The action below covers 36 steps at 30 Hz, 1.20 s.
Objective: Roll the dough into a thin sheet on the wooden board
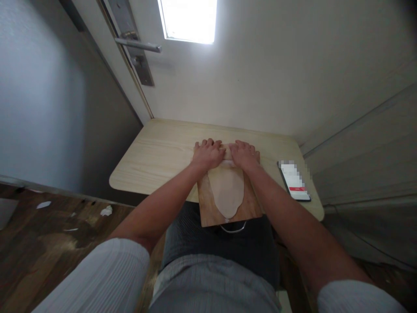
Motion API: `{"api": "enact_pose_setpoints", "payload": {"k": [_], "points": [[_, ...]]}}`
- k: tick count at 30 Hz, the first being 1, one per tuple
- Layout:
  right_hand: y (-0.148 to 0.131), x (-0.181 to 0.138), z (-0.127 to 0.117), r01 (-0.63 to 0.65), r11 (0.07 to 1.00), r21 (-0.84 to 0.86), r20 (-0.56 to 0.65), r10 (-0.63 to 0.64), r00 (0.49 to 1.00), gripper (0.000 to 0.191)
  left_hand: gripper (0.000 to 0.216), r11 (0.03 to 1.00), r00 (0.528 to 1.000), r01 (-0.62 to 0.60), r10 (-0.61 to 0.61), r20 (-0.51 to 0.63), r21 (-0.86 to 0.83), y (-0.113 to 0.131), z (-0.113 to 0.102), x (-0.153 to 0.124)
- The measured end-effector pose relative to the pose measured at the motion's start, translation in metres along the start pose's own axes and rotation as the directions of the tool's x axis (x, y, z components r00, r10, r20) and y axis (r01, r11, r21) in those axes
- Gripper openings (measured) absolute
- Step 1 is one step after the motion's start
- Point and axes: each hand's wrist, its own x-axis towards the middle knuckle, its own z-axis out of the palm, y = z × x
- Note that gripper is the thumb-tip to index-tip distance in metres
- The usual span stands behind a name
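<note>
A thin, pale sheet of rolled-out dough (229, 191) lies lengthwise on a wooden cutting board (208, 213), its narrow end reaching the board's near edge. Across the board's far end is a light wooden rolling pin (227, 153), mostly covered by my hands. My left hand (208, 153) is closed over the pin's left part, fingers curled forward. On its right part my right hand (245, 154) is closed in the same way. Only a short stretch of the pin shows between the two thumbs. The far end of the dough is hidden beneath the pin and hands.
The board rests on a light wood table (146, 156) and overhangs its near edge above my lap, a metal handle (233, 229) at its front. A phone (295, 180) lies to the right. Behind the table stands a door with a lever handle (140, 44).
</note>
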Motion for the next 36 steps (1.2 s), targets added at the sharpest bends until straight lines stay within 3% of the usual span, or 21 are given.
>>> {"api": "enact_pose_setpoints", "payload": {"k": [16, 24, 31, 36], "points": [[-0.002, 0.014, 0.004, -0.010, 1.000, 0.021, -0.046, 0.011, 0.999, 0.054, 0.052, 1.000, 0.998, -0.022, 0.021, 0.052, 0.017, -0.004, 0.000, 0.013], [-0.003, 0.004, 0.002, -0.026, 1.000, 0.015, -0.046, 0.027, 0.999, 0.051, 0.049, 0.999, 0.998, -0.003, 0.001, 0.059, 0.042, 0.000, -0.005, -0.002], [-0.002, -0.018, 0.003, 0.022, 1.000, -0.019, -0.109, -0.024, 0.994, 0.050, 0.053, 0.999, 1.000, -0.006, 0.006, -0.016, 0.052, 0.008, -0.005, -0.026], [0.000, -0.031, 0.003, 0.019, 1.000, -0.015, -0.079, -0.021, 0.997, 0.051, 0.057, 0.998, 0.999, 0.038, -0.038, 0.009, 0.057, 0.012, -0.005, -0.036]]}}
